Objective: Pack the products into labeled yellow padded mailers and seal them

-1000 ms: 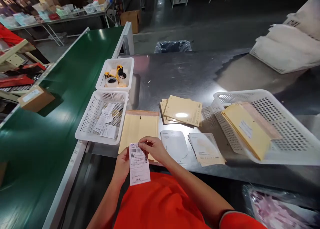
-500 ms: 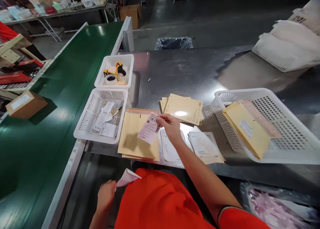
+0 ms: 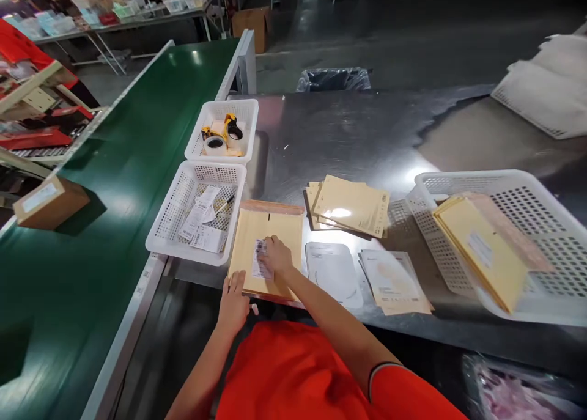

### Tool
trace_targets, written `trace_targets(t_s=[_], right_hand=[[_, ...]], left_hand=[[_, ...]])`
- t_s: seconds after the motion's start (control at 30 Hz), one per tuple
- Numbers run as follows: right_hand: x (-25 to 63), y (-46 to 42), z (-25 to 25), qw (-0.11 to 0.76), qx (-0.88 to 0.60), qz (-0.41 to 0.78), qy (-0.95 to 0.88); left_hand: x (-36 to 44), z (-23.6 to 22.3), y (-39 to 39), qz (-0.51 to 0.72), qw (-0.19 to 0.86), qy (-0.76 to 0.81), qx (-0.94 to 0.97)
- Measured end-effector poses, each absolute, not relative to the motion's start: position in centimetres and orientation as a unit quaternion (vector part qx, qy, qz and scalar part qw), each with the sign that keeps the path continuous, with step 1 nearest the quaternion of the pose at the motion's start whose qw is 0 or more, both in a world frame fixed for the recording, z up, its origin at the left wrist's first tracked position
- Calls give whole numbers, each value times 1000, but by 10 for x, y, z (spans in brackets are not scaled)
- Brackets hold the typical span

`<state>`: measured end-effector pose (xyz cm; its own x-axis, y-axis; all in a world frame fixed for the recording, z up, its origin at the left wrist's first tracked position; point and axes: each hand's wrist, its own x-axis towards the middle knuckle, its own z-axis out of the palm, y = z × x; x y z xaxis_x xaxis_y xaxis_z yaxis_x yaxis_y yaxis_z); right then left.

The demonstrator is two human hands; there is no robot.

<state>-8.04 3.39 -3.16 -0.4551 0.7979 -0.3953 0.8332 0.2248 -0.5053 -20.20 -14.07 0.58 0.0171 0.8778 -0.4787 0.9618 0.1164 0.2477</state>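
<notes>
Yellow mailer (image 3: 245, 233): flat on the steel table (image 3: 330, 126).
Label (image 3: 261, 270): on the mailer.
Right hand (image 3: 279, 258): fingers over the label.
Left hand (image 3: 233, 304): at the mailer's near-left edge.
Grip, either hand: partly hidden, cannot tell.

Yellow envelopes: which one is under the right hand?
The envelope lying flat before the person, with the right hand on its label; others sit in the large right basket.

Red tee (image 3: 284, 371), short slv (image 3: 413, 392), dk trim (image 3: 372, 375)
</notes>
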Motion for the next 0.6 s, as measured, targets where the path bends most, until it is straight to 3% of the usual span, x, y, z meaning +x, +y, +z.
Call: trace_targets(t_s=[0.17,0.33,0.5,0.6], right_hand=[[-86,6,-45,17,557,-172,812],[-76,-5,-81,18,271,-190,943],[-67,24,-92,6,415,-156,896],[-66,10,-91,8,363,-151,919]], left_hand=[[-205,1,-127,-128,319,687,641],[-206,-5,-132,-141,314,686,641],[-200,-8,-130,-138,323,690,632],[-198,-8,-125,-142,336,699,616]])
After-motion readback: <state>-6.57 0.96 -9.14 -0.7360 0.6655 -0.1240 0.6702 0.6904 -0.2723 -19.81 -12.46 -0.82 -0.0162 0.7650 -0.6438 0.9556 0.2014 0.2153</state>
